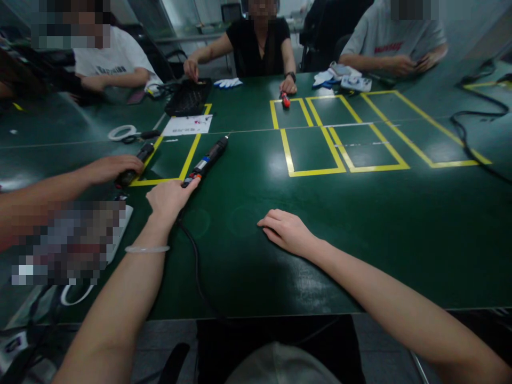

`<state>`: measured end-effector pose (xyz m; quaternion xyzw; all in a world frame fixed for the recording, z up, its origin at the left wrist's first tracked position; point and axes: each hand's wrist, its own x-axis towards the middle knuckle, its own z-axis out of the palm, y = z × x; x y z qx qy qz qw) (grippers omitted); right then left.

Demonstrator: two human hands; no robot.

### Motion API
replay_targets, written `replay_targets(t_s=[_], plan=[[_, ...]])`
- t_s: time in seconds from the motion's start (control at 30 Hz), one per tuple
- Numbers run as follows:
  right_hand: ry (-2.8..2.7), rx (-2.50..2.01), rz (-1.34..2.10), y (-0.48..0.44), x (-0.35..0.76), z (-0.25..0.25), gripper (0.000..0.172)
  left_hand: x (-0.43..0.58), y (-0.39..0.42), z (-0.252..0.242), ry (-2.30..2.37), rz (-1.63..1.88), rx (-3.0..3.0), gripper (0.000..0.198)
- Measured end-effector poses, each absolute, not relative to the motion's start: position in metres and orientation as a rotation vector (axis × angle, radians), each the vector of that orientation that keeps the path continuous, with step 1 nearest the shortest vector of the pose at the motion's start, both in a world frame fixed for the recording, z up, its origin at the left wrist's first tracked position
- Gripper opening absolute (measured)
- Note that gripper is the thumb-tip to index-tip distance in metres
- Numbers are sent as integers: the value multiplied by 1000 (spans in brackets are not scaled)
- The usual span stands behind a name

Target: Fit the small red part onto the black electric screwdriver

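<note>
My left hand (170, 200), with a pale bracelet at its wrist, closes round the rear end of an electric screwdriver (207, 162). The screwdriver lies slantwise low over the green table, its thin bit pointing away from me. A black cord (196, 256) runs from its rear toward the table's front edge. My right hand (286, 229) rests on the tabletop with nothing in it, its fingers loosely stretched to the left. Just left of my left hand, another person's hand (122, 166) is on a second dark electric screwdriver (140, 160).
Yellow tape frames (316, 173) mark the green table (248, 277). A black tray (188, 98), white paper sheet (188, 125) and white cable coil (122, 132) lie at the left. Across the table, one of several people touches a red tool (285, 100); gloves (228, 83) lie nearby.
</note>
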<state>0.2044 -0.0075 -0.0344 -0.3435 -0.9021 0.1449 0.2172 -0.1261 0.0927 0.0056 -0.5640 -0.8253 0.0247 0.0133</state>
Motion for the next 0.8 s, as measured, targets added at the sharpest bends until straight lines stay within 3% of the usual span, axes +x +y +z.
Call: replay_targets(t_s=[0.17, 0.33, 0.47, 0.8], plan=[[-2496, -945, 430, -7, 204, -34, 19, -154, 98, 5, -2685, 33, -1561, 99], [-2497, -953, 449, -6, 203, -34, 19, -155, 92, 0, -2328, -273, -1677, 62], [-2499, -951, 447, -6, 203, -34, 19, -148, 92, -1, -2131, -239, -1905, 44], [-2506, -947, 444, -5, 202, -34, 19, -145, 95, -7, -2141, -361, -1852, 40]])
